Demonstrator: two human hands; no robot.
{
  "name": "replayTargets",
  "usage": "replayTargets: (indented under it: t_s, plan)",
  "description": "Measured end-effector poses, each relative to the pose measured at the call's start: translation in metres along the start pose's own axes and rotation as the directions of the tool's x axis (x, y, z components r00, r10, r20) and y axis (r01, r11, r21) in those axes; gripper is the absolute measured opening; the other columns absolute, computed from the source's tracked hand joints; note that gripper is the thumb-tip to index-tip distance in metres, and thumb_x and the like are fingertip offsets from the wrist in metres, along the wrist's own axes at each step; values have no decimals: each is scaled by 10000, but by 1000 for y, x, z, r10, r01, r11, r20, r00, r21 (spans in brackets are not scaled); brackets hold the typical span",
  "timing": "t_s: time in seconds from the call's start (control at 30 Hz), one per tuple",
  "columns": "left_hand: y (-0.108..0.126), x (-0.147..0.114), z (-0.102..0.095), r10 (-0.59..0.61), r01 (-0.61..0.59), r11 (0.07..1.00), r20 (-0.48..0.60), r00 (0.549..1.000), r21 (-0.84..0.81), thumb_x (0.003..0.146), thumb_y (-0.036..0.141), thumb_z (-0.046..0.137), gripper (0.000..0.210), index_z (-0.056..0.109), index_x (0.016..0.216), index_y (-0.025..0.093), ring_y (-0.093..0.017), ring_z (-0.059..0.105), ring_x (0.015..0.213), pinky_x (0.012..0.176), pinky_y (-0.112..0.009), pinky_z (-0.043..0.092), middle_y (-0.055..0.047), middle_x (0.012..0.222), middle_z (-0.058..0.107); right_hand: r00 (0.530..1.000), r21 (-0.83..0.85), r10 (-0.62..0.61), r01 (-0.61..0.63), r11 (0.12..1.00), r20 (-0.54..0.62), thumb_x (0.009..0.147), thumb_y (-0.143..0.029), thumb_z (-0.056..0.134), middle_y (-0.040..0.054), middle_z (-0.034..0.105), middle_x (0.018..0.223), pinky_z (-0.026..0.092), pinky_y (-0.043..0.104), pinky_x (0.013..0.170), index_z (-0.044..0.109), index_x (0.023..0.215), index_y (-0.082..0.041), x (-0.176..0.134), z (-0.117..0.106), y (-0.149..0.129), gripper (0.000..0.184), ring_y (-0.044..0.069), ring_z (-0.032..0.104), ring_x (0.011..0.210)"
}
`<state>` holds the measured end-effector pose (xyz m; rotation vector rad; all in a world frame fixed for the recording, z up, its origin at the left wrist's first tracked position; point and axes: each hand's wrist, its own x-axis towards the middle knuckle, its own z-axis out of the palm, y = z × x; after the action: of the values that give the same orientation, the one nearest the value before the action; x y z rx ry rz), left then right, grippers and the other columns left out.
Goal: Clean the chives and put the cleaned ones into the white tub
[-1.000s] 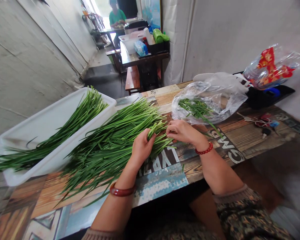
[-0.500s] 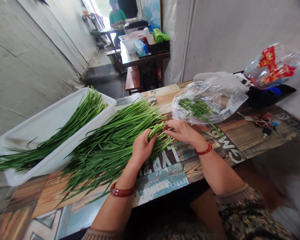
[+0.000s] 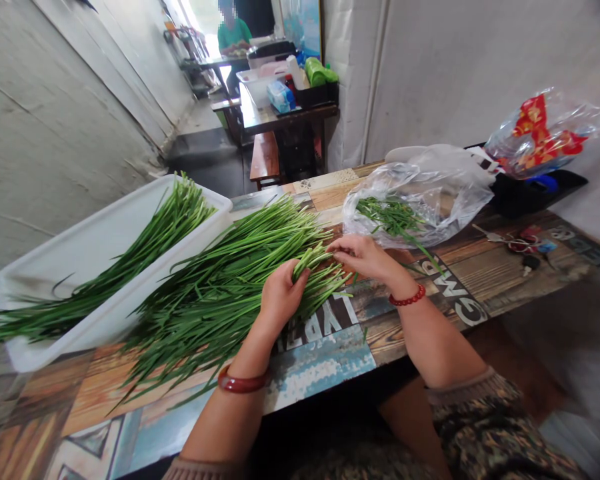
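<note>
A large pile of garlic chives lies across the table, pale stem ends to the right and green leaves to the left. My left hand is closed around a small bunch of chives over the stem end of the pile. My right hand is at the tips of that bunch, thumb and fingers bent together in a pinch; whatever is between them is too small to make out. Beside the pile, on the left, a white plastic tub holds another bundle of chives, its leaves hanging over the near end.
A clear plastic bag with green scraps lies behind my right hand. Keys and a red-printed bag are at the right. Beyond stand a second table, a bench and a seated person.
My left hand has shifted slightly left with the small bunch. My right hand has risen slightly, staying pinched at the stem tips. The chive pile and tub look the same.
</note>
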<state>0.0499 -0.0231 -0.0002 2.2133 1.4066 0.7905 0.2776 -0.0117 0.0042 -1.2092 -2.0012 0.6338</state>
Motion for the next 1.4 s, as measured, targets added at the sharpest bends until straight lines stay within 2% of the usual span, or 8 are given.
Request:
replayTargets:
  t_s: [0.2,0.43,0.73,0.97,1.07,1.17,1.3,1.4]
  plan:
    - [-3,0,-3,-47,45,999,-118,992,-20,915,323,466,213,511,753,193,-146,487,674,632,-261,334,1,720,547,991,-78,-13,24,997,131,826,-149,643,28,650,836,428,249,693,727,922,-178,-3,3,0,130,132,579,739]
    - [-3,0,-4,-52,48,998,-92,994,-45,909,316,480,207,509,744,195,-148,487,682,647,-263,346,4,708,538,978,-320,-91,148,936,186,852,-181,661,45,626,828,401,284,751,712,852,-184,-5,9,-5,51,169,566,811]
    - [-5,0,-6,-37,42,989,36,999,-144,926,353,491,220,634,911,187,-161,580,795,731,-265,423,-20,852,661,997,15,7,-8,1000,82,914,-260,548,26,700,850,421,252,717,687,897,-168,-2,11,-8,168,144,609,768]
    - [0,-2,-10,83,-86,996,81,993,35,886,306,565,150,650,946,198,-206,577,864,771,-311,439,-41,859,667,996,102,86,-88,991,17,865,-226,529,10,688,763,397,233,647,693,828,-151,0,17,-8,183,132,576,684]
    - [3,-2,-10,132,-146,985,145,981,94,814,318,672,294,636,1080,198,-230,566,895,800,-338,439,-55,961,692,993,180,114,-113,977,6,820,-174,529,20,701,785,420,240,672,702,839,-149,1,20,-7,176,140,592,707]
    - [3,0,-8,124,-150,975,161,979,166,838,267,630,157,650,976,195,-230,553,848,768,-335,427,-54,894,690,988,270,151,-141,953,-18,860,-252,529,30,705,814,431,245,659,715,887,-144,3,20,-7,216,140,590,696]
    - [-3,1,-6,68,-73,982,33,997,175,891,265,538,113,623,888,191,-216,554,809,726,-316,412,-47,812,647,988,208,143,-127,970,-64,906,-275,506,27,693,832,429,249,670,712,943,-152,2,12,-6,243,135,585,709]
    - [-6,1,-6,28,-27,993,-7,1000,112,902,286,520,129,608,926,194,-194,569,803,723,-293,413,-37,849,646,997,34,69,-70,997,39,867,-201,577,27,674,813,420,249,685,726,886,-164,-1,7,-4,155,136,579,727]
